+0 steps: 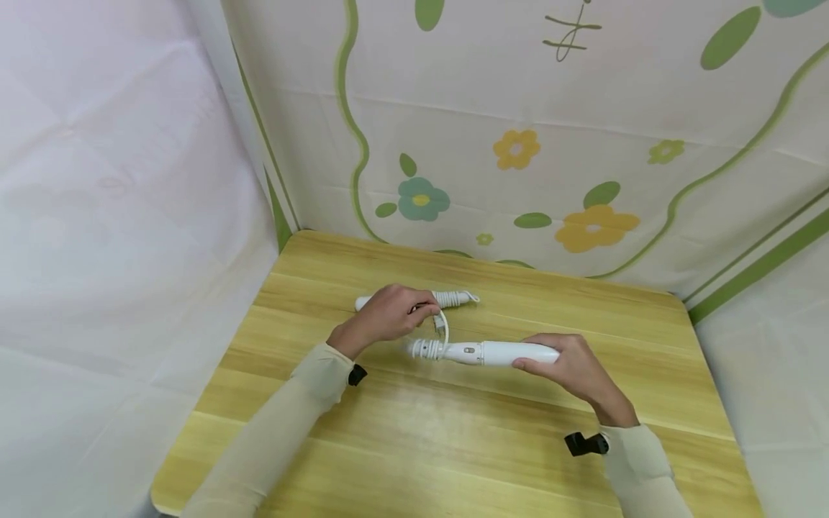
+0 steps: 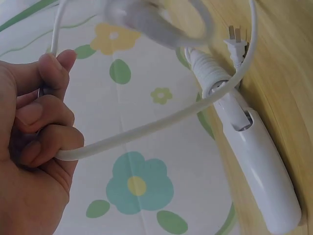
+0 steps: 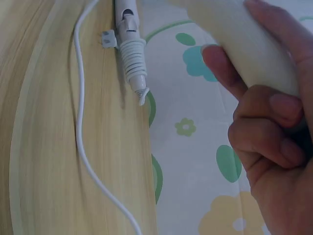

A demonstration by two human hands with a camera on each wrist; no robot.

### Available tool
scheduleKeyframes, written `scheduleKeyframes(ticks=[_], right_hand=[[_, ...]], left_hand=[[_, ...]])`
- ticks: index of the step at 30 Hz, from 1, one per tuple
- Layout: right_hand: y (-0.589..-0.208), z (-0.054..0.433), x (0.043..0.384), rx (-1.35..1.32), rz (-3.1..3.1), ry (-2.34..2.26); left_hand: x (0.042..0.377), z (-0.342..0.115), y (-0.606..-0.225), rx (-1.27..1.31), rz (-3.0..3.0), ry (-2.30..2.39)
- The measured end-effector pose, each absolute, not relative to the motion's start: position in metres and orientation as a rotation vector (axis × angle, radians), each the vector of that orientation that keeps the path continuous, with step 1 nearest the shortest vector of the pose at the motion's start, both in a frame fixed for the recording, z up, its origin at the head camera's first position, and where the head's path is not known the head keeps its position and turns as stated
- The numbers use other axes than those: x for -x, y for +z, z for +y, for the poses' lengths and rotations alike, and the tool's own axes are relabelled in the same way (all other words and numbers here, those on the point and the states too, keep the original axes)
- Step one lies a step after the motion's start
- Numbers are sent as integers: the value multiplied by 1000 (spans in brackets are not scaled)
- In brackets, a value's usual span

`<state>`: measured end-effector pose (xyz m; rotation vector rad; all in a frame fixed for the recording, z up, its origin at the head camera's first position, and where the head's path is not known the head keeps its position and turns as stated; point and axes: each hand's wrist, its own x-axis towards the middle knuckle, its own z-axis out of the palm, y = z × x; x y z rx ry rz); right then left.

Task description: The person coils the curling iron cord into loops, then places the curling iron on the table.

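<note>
My right hand (image 1: 570, 363) grips the thick end of a white wand-shaped corded appliance (image 1: 512, 353), its exact kind unclear. Fingers and thumb wrap round its body in the right wrist view. Several turns of white cord circle its narrow end, at the left. Just above that end, my left hand (image 1: 391, 313) holds a length of the cord (image 2: 146, 133) in curled fingers. Behind the left hand lies a second, similar white appliance (image 2: 259, 166) on the table, cord wound round its narrow end. Beside that winding is a two-prong plug (image 2: 236, 49).
The wooden table (image 1: 421, 446) has rounded corners and a pale grain. White cloth with printed flowers (image 1: 596, 229) hangs along its back edge, and more white cloth (image 1: 129, 252) stands at both sides. Each wrist carries a black mount (image 1: 586, 444).
</note>
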<state>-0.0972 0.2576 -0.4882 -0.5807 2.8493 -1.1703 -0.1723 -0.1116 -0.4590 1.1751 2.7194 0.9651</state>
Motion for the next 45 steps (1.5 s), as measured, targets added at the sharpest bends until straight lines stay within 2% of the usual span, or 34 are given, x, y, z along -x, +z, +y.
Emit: scheduleKeyframes(ticks=[7, 15, 22, 31, 39, 45], right_hand=[[-480, 264, 93, 595, 2723, -1401], [-472, 273, 92, 592, 2651, -1595], [-471, 274, 94, 622, 2590, -1802], [-467, 263, 99, 208, 2819, -1720], [-475, 258, 103, 165, 2947, -1649], [-483, 254, 105, 82, 3140, -1529]], left_hand=[[177, -115, -462, -1128, 2642, 998], [180, -116, -474, -1019, 2363, 1279], [172, -108, -479, -1133, 2253, 1393], [150, -88, -476, -943, 2264, 1485], [143, -80, -475, -886, 2321, 1474], [137, -78, -482, -726, 2264, 1490]])
